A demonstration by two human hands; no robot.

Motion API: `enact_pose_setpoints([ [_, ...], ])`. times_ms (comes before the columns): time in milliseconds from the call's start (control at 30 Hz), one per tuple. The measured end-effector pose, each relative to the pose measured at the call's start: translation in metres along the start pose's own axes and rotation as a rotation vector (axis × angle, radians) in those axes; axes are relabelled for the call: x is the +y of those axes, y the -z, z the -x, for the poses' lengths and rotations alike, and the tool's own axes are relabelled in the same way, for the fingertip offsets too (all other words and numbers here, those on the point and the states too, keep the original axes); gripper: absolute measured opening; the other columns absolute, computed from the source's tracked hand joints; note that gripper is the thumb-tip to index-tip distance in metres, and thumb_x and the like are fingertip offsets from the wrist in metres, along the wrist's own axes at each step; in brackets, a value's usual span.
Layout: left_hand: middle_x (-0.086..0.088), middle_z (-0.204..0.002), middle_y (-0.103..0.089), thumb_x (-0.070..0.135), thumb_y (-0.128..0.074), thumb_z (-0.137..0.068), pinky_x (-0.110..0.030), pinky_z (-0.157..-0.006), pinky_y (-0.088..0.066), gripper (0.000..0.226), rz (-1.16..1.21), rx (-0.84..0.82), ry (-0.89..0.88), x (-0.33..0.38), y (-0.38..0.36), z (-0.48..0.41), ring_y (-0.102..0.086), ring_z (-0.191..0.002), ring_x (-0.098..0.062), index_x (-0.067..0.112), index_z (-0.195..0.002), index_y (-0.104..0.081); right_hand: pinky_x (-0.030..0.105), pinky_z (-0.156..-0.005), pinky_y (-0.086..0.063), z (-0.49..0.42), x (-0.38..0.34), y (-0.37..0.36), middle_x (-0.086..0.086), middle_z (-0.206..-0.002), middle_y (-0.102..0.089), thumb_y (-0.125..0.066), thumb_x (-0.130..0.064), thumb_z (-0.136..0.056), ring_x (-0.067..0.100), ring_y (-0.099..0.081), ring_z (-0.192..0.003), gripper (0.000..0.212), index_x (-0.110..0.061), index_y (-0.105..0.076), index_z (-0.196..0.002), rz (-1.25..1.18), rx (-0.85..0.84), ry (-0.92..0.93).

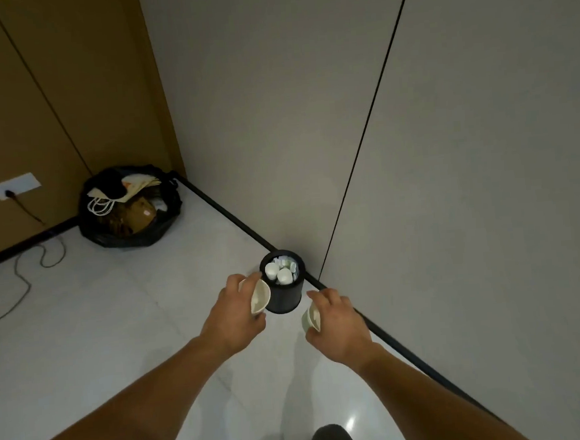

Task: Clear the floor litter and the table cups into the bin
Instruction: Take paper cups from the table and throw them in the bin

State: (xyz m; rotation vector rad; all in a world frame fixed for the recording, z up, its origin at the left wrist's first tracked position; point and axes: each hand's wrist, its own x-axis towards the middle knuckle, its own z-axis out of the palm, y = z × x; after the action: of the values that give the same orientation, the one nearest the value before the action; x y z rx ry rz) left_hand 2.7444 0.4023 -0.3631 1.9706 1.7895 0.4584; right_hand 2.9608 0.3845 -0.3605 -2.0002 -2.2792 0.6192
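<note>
Against the grey wall, on the pale tiled floor, stands a small round black bin, touching or nearly touching the dark skirting strip. Two white cups lie in its top, among smaller pale scraps that may be crumpled wrappers; they are too small to be sure.

At the bin's left side, the left hand holds a paper cup tipped on its side, with the mouth turned toward the bin and the rim close against the bin's wall. Its fingers curl over the top of the cup and the thumb closes in from below.

To the lower right of the bin, over the floor, the right hand grips a second paper cup. This one is also tilted, with its open mouth facing left. The fingers wrap round its upper side, and this cup is apart from the bin.

Further back, in the corner where the brown panelled wall meets the grey one, sits an open black rubbish bag filled with paper bags and brown packaging. A white wall socket is left of it, with a cord trailing across the floor.
</note>
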Motion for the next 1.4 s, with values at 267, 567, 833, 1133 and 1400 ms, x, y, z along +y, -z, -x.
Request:
enact_pose_setpoints([
  [267, -0.001, -0.136, -0.032, 0.032, -0.072, -0.079, -0.03, -0.093, -0.048, 0.081, 0.011, -0.084, 0.014, -0.038, -0.007, -0.171, -0.046, -0.114, -0.021, 0.029, -0.146, -0.027, 0.032, -0.1, -0.04, -0.191, 0.02, 0.008, 0.002, -0.144, -0.035, -0.061, -0.041, -0.086, 0.024, -0.039, -0.124, 0.074, -0.026, -0.026, -0.149, -0.032, -0.037, -0.004],
  [567, -0.001, -0.137, -0.034, 0.031, -0.073, -0.079, -0.032, -0.096, -0.046, 0.08, 0.012, -0.147, 0.045, -0.066, 0.001, -0.312, -0.045, -0.117, -0.022, 0.027, -0.146, -0.029, 0.033, -0.104, -0.039, -0.334, 0.026, 0.025, 0.005, -0.142, -0.038, -0.064, -0.039, -0.083, 0.026, -0.04, -0.125, 0.075, -0.024, -0.028, -0.147, -0.028, -0.128, -0.021],
  [833, -0.003, -0.14, -0.032, 0.033, -0.069, -0.081, -0.032, -0.096, -0.045, 0.079, 0.034, -0.393, -0.048, -0.118, -0.054, -0.431, -0.042, -0.122, -0.024, 0.027, -0.147, -0.026, 0.03, -0.099, -0.044, -0.413, 0.047, -0.026, 0.0, -0.142, -0.039, -0.063, -0.04, -0.085, 0.02, -0.041, -0.125, 0.074, -0.023, -0.026, -0.147, -0.12, -0.214, -0.249],
  [1133, -0.007, -0.133, -0.04, 0.031, -0.066, -0.08, -0.034, -0.088, -0.049, 0.072, -0.057, -0.517, -0.25, -0.193, -0.204, -0.538, -0.046, -0.113, -0.025, 0.02, -0.144, -0.034, 0.027, -0.094, -0.048, -0.513, 0.097, -0.164, -0.002, -0.14, -0.041, -0.063, -0.044, -0.085, 0.016, -0.045, -0.118, 0.073, -0.026, -0.028, -0.146, -0.212, -0.203, -0.432],
  [1400, -0.008, -0.134, -0.043, 0.031, -0.074, -0.075, -0.034, -0.096, -0.043, 0.081, -0.09, -0.557, -0.253, -0.27, -0.385, -0.553, -0.042, -0.122, -0.026, 0.023, -0.145, -0.034, 0.031, -0.096, -0.043, -0.572, 0.162, -0.326, -0.001, -0.144, -0.037, -0.063, -0.042, -0.083, 0.021, -0.042, -0.125, 0.071, -0.029, -0.029, -0.144, -0.236, -0.19, -0.496],
])
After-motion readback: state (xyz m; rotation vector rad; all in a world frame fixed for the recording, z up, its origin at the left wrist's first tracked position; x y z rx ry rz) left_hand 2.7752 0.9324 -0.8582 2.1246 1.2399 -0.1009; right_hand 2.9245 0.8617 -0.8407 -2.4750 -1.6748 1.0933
